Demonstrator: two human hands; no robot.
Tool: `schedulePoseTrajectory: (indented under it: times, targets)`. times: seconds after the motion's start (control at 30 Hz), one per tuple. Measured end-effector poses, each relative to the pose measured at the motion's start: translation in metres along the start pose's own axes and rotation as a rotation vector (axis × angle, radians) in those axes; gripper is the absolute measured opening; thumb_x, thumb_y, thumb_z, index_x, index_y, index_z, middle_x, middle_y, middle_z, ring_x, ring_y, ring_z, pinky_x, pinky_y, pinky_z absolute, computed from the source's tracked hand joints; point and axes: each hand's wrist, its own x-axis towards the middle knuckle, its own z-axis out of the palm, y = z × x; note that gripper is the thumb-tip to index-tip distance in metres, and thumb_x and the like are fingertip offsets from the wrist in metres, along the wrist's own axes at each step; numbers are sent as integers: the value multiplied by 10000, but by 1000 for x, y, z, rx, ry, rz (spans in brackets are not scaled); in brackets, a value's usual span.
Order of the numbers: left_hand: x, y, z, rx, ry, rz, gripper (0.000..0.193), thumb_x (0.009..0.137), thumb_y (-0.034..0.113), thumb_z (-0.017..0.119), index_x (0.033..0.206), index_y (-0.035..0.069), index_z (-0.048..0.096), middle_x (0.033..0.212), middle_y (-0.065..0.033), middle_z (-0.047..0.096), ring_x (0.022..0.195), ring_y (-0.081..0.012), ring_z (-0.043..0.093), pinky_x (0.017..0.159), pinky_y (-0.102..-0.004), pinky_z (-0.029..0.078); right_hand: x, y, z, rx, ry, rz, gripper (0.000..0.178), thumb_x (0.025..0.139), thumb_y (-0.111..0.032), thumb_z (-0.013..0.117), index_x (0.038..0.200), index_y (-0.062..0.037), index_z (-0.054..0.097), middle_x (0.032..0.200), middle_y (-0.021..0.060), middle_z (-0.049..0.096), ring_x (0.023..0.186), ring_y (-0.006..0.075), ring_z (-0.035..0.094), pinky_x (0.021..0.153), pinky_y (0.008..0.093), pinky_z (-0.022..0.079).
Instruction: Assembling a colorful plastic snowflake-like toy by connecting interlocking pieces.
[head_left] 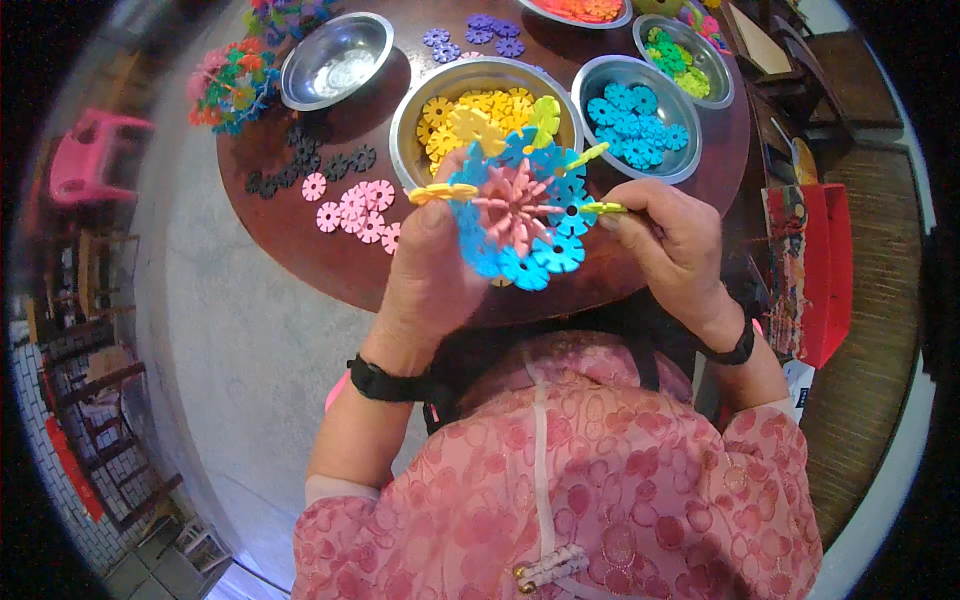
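A flower-shaped build of interlocking plastic discs is held up over the near edge of the table, with a pink spiky centre [520, 207] and a ring of blue discs [557, 253] around it. My left hand [430, 262] grips its left side, the thumb by a yellow disc [445, 192] that sticks out there; some fingers are hidden behind the build. On the right, my right hand [678, 240] pinches a yellow-green disc [603, 207] at the blue ring's edge. Two more yellow-green discs [545, 118] stand out at the upper right of the ring.
Behind the build, a metal bowl [400, 140] holds yellow discs. Right of it are bowls of blue discs [640, 125] and green discs [675, 62]. Pink discs [357, 210] and black discs [305, 160] lie left, near an empty bowl [338, 62] and a finished colourful build [235, 85].
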Motion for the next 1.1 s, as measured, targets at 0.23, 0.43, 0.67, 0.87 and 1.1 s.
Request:
schedulePoseTrajectory:
  times: [0.23, 0.43, 0.67, 0.87, 1.1]
  targets:
    - [2, 19, -14, 210, -118, -63, 747, 802, 329, 657, 1398, 62, 296, 1278, -200, 495, 1018, -363, 591, 829, -449, 522, -3, -5, 6, 198, 97, 50, 116, 808, -11, 636, 922, -2, 615, 813, 113, 623, 683, 228, 628, 639, 303, 492]
    - [11, 37, -22, 34, -91, 240, 676, 859, 418, 623, 1352, 23, 382, 1392, -180, 407, 1262, -296, 444, 1070, -471, 359, -25, 3, 46, -105, -143, -307, 257, 801, -78, 595, 1049, -13, 581, 996, 140, 607, 907, 292, 608, 757, 383, 490]
    - [10, 35, -24, 132, 68, 258, 769, 826, 477, 633, 1374, 27, 339, 1352, -181, 441, 1261, -345, 441, 1052, -540, 380, -31, 2, 67, -372, -348, -449, 313, 736, -176, 569, 1027, -66, 598, 1103, 88, 556, 1036, 247, 526, 761, 347, 437]
    - [8, 43, -28, 107, 26, 245, 656, 839, 435, 646, 1325, 56, 420, 1312, -143, 493, 1169, -279, 532, 967, -511, 469, -43, 8, 66, -227, -371, -504, 114, 708, -156, 570, 785, -94, 513, 843, 50, 489, 788, 210, 522, 640, 319, 441]
    - [5, 25, -23, 249, 122, 258, 924, 747, 630, 644, 1392, 54, 318, 1372, -139, 420, 1219, -305, 476, 1039, -555, 379, -11, 9, 24, 114, -96, -124, 89, 786, -54, 649, 858, -39, 600, 776, 78, 574, 693, 222, 583, 600, 301, 478]
